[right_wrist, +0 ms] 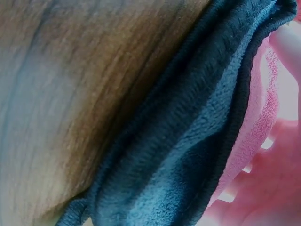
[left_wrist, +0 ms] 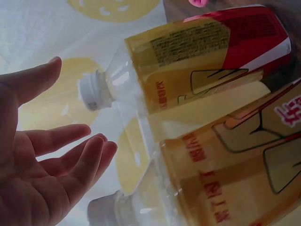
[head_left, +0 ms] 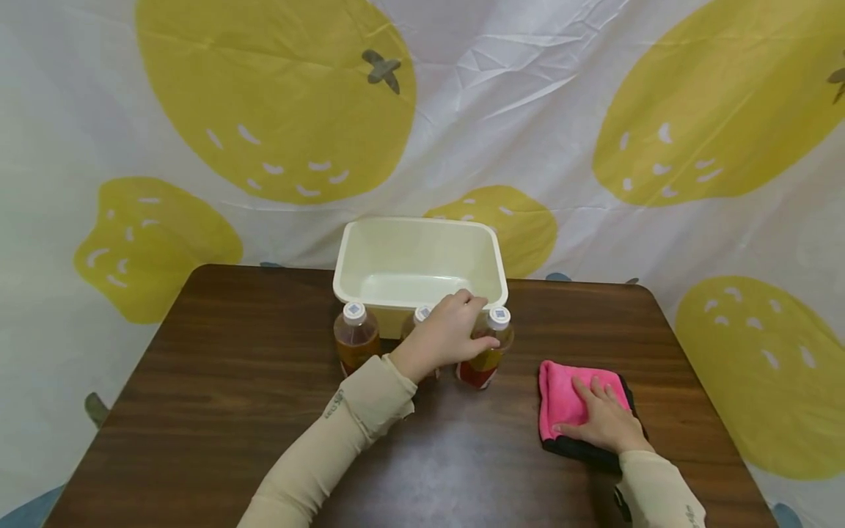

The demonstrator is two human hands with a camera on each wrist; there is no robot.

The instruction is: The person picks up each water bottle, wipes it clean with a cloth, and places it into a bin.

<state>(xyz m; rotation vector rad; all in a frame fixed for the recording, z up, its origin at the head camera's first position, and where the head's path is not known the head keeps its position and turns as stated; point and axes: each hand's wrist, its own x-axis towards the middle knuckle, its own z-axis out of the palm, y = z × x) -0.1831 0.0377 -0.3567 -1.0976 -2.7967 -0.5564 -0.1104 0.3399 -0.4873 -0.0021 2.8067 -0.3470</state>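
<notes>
Three bottles of amber drink with white caps stand in a row: a left bottle (head_left: 356, 341), a middle bottle (head_left: 422, 314) partly hidden by my arm, and a right bottle (head_left: 487, 358). My left hand (head_left: 445, 331) hovers beside the right bottle's cap, thumb and fingers spread. In the left wrist view a gap shows between those fingers and the white cap (left_wrist: 94, 90). A folded cloth (head_left: 561, 396), pink with a dark edge, lies on the right; my right hand (head_left: 602, 419) rests on it with extended fingers. Dark blue layers of the cloth (right_wrist: 188, 141) show in the right wrist view.
A cream plastic tub (head_left: 422, 223) stands just behind the bottles, near the back edge of the brown wooden table (head_left: 251, 396). Behind the table hangs a white curtain (head_left: 502, 81) printed with yellow fruit.
</notes>
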